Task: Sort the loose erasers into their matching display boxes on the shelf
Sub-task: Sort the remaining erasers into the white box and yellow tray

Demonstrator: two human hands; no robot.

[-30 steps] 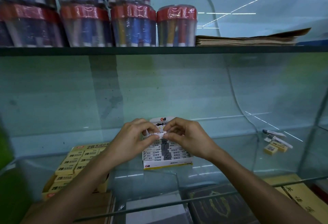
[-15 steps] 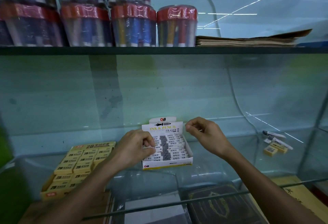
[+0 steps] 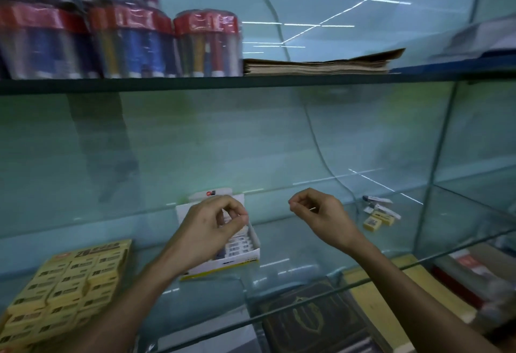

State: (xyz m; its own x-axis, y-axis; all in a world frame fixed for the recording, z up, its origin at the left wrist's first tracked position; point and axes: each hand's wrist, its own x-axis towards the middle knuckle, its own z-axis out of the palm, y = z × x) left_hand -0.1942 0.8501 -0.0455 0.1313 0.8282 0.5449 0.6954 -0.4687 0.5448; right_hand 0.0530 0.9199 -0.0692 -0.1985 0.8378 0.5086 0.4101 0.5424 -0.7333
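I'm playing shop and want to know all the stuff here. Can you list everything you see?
White display box: one, white with yellow edge, middle of the glass shelf.
Yellow display box: one, full of yellow erasers, shelf's left.
Loose erasers: about four, yellow and white, shelf's right.
Pen tubs: several, red-banded, upper shelf left.
Paper stack: one, brown, upper shelf.
Dark book: one, below the glass.
Left hand: over the white box, fingers curled; contents unclear.
Right hand: raised, fingers curled, apparently pinching something thin.
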